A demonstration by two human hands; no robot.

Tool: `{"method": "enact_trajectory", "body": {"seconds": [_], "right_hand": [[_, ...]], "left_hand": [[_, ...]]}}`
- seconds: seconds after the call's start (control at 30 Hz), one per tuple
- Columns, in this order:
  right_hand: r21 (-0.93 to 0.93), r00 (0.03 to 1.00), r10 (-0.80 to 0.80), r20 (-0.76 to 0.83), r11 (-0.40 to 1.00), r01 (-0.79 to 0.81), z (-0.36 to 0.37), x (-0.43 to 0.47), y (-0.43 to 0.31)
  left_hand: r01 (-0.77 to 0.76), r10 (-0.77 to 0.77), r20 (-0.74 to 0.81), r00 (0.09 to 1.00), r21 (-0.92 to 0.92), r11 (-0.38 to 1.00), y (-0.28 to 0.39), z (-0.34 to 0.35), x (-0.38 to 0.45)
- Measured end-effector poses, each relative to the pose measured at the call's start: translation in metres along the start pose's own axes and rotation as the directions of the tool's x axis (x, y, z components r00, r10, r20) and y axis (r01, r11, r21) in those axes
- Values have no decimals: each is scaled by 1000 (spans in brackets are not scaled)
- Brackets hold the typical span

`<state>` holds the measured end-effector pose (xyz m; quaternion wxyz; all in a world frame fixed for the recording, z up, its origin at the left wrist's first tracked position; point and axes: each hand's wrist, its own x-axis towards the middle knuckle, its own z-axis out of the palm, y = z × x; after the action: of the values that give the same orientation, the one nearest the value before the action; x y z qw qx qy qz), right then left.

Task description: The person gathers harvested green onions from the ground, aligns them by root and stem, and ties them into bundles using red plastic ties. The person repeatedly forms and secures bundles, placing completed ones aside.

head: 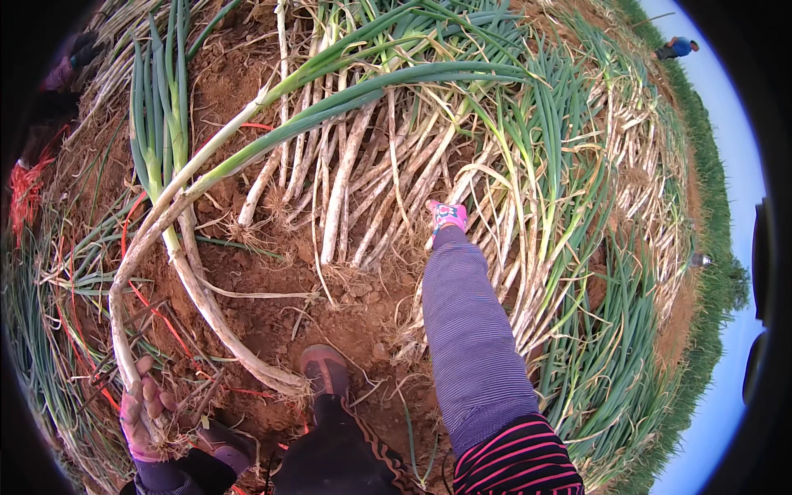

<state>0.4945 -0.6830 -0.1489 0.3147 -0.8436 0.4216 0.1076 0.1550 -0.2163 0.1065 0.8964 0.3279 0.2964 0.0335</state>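
Note:
My left hand point(145, 405), in a pink glove with dark-coated fingers, grips long Welsh onions point(204, 151) near their root ends. Their white shafts bend upward and the green leaves arc to the right over the heap. Beside them, more onions point(229, 328) lie on the soil, with roots by my boot point(328, 371). My right hand point(448, 215), in a pink floral glove, reaches down among the pale shafts of a spread row of Welsh onions point(513, 247). Its fingers are mostly hidden, so its grasp is unclear.
Red plastic twine point(148, 303) runs across the reddish soil, with a tangle point(28, 189) of it at far left. Thin rusty prongs point(117, 340) stick out near my left hand. One person point(677, 47) is at the field's far edge; another point(62, 68) is partly visible upper left.

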Motion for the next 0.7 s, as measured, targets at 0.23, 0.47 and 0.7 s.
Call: {"method": "enact_trajectory", "body": {"seconds": [0.23, 0.47, 0.7], "right_hand": [[631, 954, -201, 223, 775, 15, -70, -31, 20], [915, 831, -504, 237, 402, -17, -290, -127, -5], [768, 841, -296, 452, 608, -200, -234, -238, 171]], "left_hand": [[-59, 61, -63, 996, 27, 998, 2, 9, -7], [-97, 100, -44, 994, 57, 994, 20, 25, -22], [-97, 93, 39, 995, 113, 989, -7, 26, -34]]}}
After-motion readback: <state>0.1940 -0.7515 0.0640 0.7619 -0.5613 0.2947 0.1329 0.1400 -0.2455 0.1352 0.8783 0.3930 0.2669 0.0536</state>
